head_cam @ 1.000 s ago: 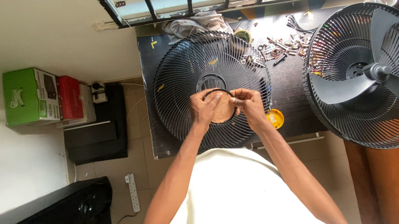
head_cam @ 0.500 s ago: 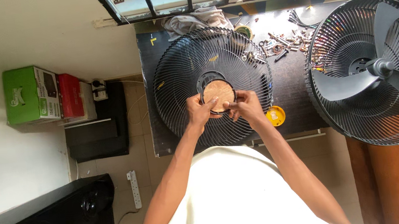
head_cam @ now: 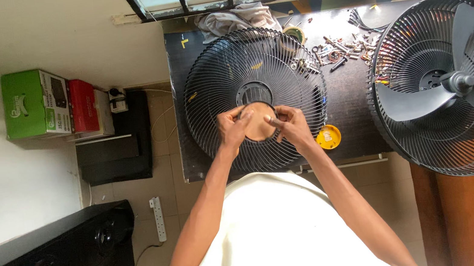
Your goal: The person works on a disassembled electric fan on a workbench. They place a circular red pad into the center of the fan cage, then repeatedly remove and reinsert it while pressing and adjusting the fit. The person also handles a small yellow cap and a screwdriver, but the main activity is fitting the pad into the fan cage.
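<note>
both hands hold a round tan disc [head_cam: 257, 122] over the black fan grille [head_cam: 207, 94] lying flat on the dark table [head_cam: 350, 124], just below the grille's hub. left hand [head_cam: 230, 129] grips disc's left edge, right hand [head_cam: 291, 126] pinches its right edge. yellow tape roll [head_cam: 329, 137] sits just right of grille; 2nd fan w/ blades [head_cam: 456, 86] further right. green box [head_cam: 35, 104] well left.

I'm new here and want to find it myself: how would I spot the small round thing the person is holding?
Start at the dark worktable under the barred window, where a round black wire fan grille lies flat. Over its lower middle, the left hand and right hand pinch a small tan round disc. It is the only plain brownish piece against black wire.
</note>
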